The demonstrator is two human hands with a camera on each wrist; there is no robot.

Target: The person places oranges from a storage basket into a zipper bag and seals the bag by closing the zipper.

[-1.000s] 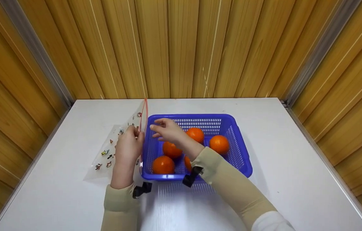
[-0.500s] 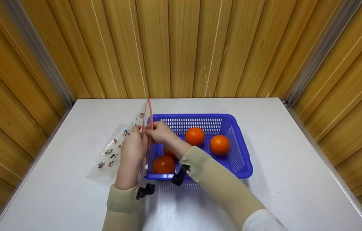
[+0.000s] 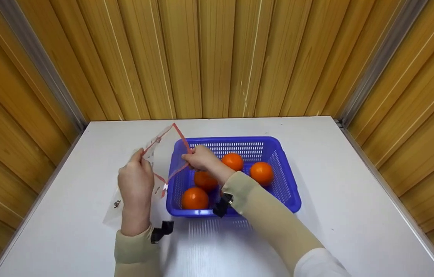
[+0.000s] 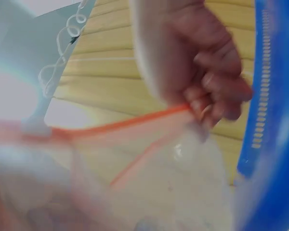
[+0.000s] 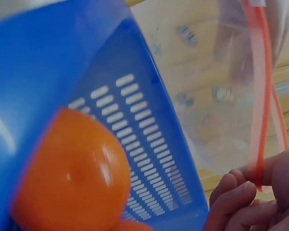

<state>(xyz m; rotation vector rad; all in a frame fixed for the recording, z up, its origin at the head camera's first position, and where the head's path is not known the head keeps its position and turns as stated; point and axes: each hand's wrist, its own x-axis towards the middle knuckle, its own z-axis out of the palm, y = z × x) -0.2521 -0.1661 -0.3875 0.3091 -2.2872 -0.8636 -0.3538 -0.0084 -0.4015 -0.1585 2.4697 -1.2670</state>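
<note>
A clear zip bag (image 3: 157,140) with small printed figures and a red zip strip stands with its mouth spread wide, left of and partly over the blue basket (image 3: 236,139). My left hand (image 3: 136,181) pinches the left side of the mouth. On the opposite side, my right hand (image 3: 203,158) grips the red strip between thumb and curled fingers, above the basket. In the right wrist view those fingers (image 5: 238,202) hold the strip's edge. Several oranges (image 3: 195,198) lie in the basket, one partly hidden behind my right wrist. The left forearm covers much of the bag's lower part.
The basket sits on a white table (image 3: 340,184). Yellow wood-look panels (image 3: 217,57) rise behind and on both sides, with metal corner posts. A black clip-on mount (image 3: 162,231) sticks out from each wrist.
My right hand has come to the bag's mouth and taken hold of its red strip. The left hand has pulled away leftward, so the mouth now gapes in a diamond shape.
</note>
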